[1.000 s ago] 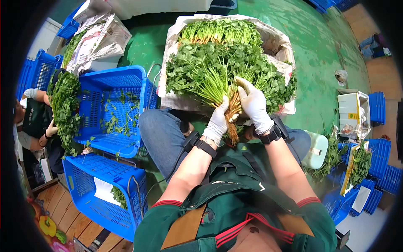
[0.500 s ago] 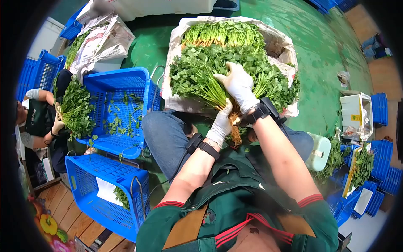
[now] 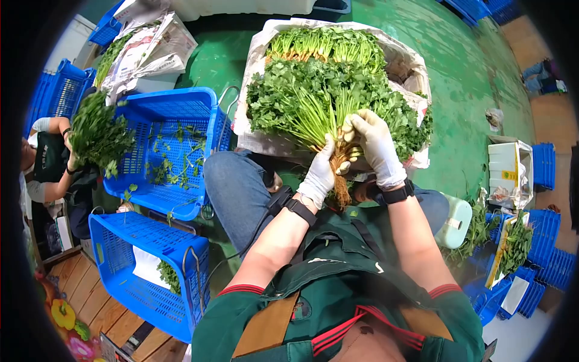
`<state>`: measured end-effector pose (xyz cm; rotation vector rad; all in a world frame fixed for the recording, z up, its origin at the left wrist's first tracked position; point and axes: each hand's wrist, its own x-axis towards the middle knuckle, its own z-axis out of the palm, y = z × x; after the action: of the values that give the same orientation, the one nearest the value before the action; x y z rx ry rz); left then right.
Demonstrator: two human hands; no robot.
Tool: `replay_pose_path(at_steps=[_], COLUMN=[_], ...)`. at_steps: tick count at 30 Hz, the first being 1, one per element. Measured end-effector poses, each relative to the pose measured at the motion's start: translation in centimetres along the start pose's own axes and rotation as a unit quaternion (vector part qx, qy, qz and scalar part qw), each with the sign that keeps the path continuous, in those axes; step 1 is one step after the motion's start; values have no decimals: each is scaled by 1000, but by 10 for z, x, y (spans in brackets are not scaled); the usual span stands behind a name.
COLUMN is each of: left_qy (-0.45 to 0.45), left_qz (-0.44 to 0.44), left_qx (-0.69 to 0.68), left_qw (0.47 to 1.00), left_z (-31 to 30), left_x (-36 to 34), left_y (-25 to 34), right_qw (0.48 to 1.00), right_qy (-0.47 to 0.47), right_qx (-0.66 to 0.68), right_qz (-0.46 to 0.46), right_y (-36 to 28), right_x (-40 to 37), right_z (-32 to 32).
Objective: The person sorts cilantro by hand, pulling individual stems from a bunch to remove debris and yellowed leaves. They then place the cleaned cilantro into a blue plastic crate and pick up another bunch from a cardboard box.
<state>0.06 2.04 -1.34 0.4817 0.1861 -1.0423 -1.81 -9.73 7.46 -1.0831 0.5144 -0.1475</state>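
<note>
A: We log the leafy green bunch with pale stems and tangled brown roots point(image 3: 342, 188) in both hands, in front of the body. Grip?

B: Our white-gloved left hand point(image 3: 320, 175) is closed round the stem bases, just above the roots. Our white-gloved right hand point(image 3: 377, 145) has its fingers narrowed on the stems beside it.

A: Why there?

B: Our reading: gripping low gathers the root ends and lets the leaves fan freely.

A: Beyond the hands?

B: A newspaper-lined box point(image 3: 259, 140), with a row of similar green bunches point(image 3: 325, 47) at its far side. Leaves overlap nearer us, so we cannot tell where the held bunch's foliage ends.

A: Obstructions?

B: Our denim-clad left knee point(image 3: 232, 187) sits between the hands and the blue perforated plastic crate point(image 3: 199, 98) to their left, which holds loose sprigs. Right of the hands, past the other knee: a pale green plastic container point(image 3: 456, 222). Far left, a co-worker's hand point(image 3: 71, 159) touches another leafy bunch point(image 3: 99, 136), well apart from ours.
</note>
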Motion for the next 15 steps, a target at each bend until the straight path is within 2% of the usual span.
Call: replay_pose_path(at_steps=[1, 2, 3, 4, 5, 6, 7, 8, 9, 11, 12, 13, 15], left_qy=[0, -24, -47, -84, -84, -57, -29, -121, -122, 14, -73, -32, -47], left_qz=[1, -2, -7, -18, -20, -10, -1, -9, -10, 6, -21, 4, -25], left_qx=[1, -12, -25, -27, -27, -18, -9, -12, -8, -42, -81, -74, -101], left_qw=[1000, 1000, 999, 996, 996, 998, 1000, 993, 992, 999, 994, 997, 993], left_z=[-1, -5, -8, -12, -14, -4, 1, -19, -14, -1, -37, -30, -35], left_x=[1, 2, 3, 3, 5, 2, 0, 7, 6, 2, 14, 12, 16], left_y=[0, 0, 0, 1, -3, -1, -1, -4, -4, -6, -12, -13, -12], right_qw=[999, 991, 988, 988, 988, 972, 950, 912, 863, 796, 772, 745, 752], right_qy=[-27, -6, 1, 3, 6, 22, 39, 58, 83, 61, 62, 62, 49], right_qx=[-41, -122, -151, -154, -157, -220, -282, -372, -454, -577, -619, -659, -654], right_qz=[-1, 49, 0, -6, -11, -72, -132, -161, -205, -175, -130, -84, -63], right_y=[1, -1, 4, 5, 5, 3, 1, 0, 1, 2, 5, 11, 17], right_x=[-4, -10, -12, -12, -11, -7, 0, 9, 17, 37, 47, 57, 65], right_z=[-3, -8, -7, -7, -8, 0, 10, 15, 26, 40, 47, 51, 51])
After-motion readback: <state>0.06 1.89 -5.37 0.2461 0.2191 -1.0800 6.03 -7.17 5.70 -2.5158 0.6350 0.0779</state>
